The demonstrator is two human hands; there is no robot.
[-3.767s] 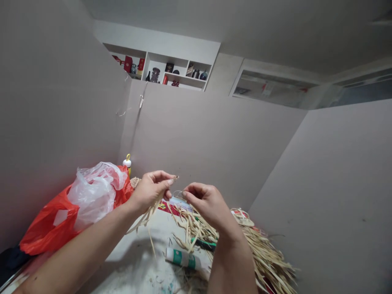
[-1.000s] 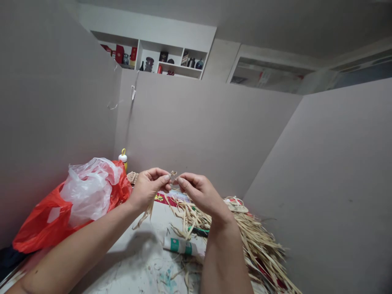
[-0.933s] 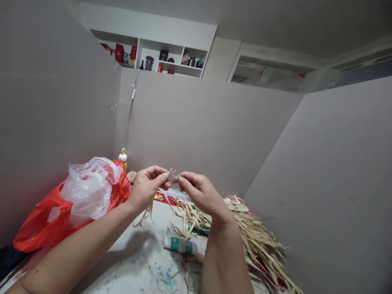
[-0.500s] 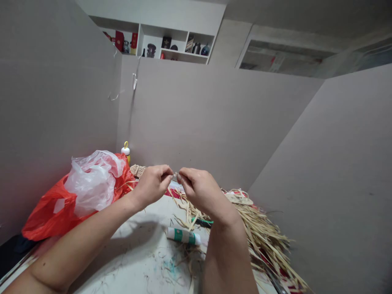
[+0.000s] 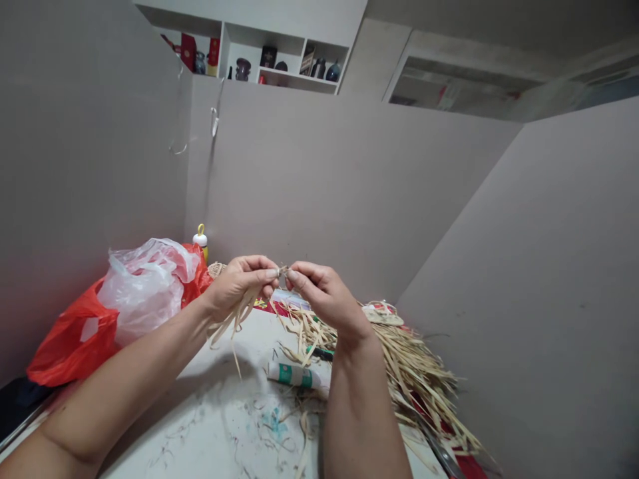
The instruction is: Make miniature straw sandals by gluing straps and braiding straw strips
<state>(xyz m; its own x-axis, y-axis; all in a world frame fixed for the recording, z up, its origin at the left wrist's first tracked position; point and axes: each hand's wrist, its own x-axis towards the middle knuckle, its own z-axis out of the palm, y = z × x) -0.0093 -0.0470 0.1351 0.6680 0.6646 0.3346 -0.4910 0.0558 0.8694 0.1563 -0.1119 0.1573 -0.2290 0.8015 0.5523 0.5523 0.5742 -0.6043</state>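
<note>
My left hand [image 5: 239, 289] is closed on a small bundle of pale straw strips [image 5: 232, 320] that hang down below the palm. My right hand [image 5: 322, 296] is pinched on the top end of the same bundle, where the two sets of fingertips meet above the table. Both hands are raised in front of the grey partition wall. Under the right wrist lies a heap of loose straw strips [image 5: 419, 379] and a white and green tube [image 5: 294, 376].
A paint-smeared white table [image 5: 224, 426] carries an orange plastic bag [image 5: 64, 339] with a clear bag [image 5: 144, 286] on it at the left. A small yellow-capped bottle [image 5: 201, 239] stands in the corner. Grey partition walls enclose three sides; a shelf [image 5: 259, 56] sits high behind.
The view has tilted slightly and both hands have stayed together at the bundle's top. More strips now hang loose below my left hand than half a second ago.
</note>
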